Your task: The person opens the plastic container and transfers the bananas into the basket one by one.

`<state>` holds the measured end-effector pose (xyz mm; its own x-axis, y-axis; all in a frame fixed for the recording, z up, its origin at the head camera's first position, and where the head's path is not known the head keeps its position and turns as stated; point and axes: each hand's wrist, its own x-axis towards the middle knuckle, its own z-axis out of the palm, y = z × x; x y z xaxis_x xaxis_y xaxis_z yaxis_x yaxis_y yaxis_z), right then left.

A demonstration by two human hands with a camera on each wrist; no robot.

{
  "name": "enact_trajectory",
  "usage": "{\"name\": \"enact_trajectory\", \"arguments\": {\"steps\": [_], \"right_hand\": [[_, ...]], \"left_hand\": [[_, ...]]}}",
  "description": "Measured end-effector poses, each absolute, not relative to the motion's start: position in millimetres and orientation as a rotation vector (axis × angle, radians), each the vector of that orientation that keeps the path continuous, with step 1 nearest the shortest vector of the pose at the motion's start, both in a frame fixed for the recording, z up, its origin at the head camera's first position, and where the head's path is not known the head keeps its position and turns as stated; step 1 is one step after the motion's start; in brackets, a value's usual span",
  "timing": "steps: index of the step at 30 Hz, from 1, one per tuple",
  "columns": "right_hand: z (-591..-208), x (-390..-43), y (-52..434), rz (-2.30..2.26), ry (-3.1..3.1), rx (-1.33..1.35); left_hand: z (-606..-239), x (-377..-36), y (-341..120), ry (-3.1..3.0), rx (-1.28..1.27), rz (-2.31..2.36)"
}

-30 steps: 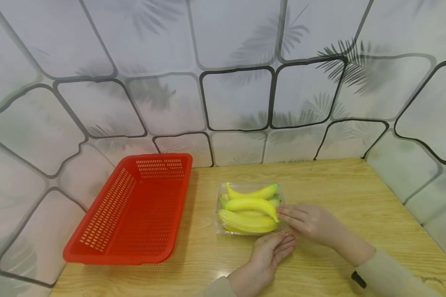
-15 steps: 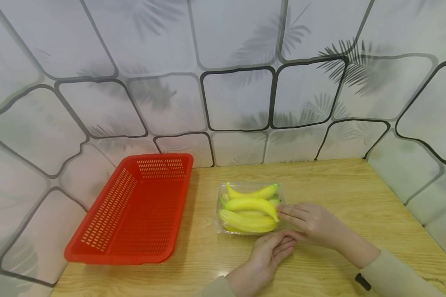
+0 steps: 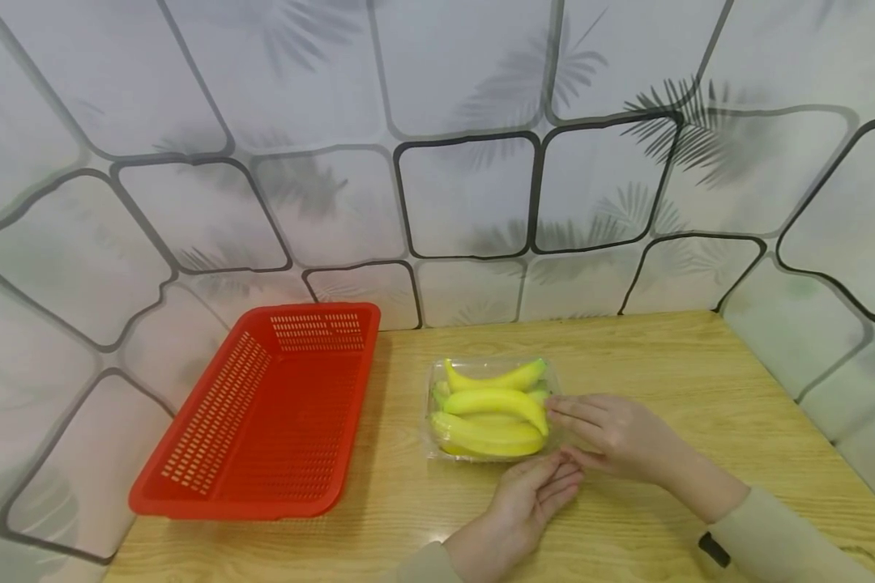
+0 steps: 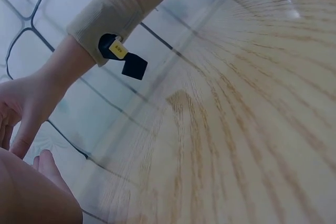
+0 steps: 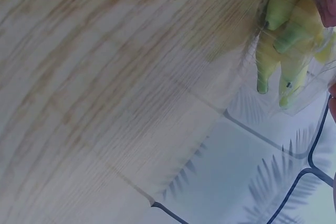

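A clear plastic box holding several yellow bananas with greenish ends sits mid-table. At its right side is my right hand, fingers fairly straight, their tips touching the box edge beside a banana's end. My left hand lies in front of the box's near right corner, palm partly up, fingers loosely bent. My right thumb meets the left fingertips; whether plastic lies between them is too small to tell. In the right wrist view, banana ends show through the plastic. The left wrist view shows my right hand beyond the left.
To the left of the box stands a red basket with slotted walls and nothing visible inside. Light wood-grain tabletop extends around both. A patterned white backdrop rises behind and at both sides.
My right thumb has come down to the left fingertips, and the right hand has shifted slightly right. The left hand, box, bananas and basket look nearly unmoved.
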<state>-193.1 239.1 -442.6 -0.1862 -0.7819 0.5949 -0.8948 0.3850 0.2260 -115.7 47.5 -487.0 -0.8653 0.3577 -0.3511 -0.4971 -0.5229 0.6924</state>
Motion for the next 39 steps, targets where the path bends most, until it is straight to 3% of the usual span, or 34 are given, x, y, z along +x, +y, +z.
{"name": "enact_trajectory", "arguments": {"steps": [39], "right_hand": [[-423.9, -203.5, 240.9, 0.257, -2.026, 1.392]], "left_hand": [[-488.6, -119.3, 28.5, 1.189, -0.193, 2.271]]}}
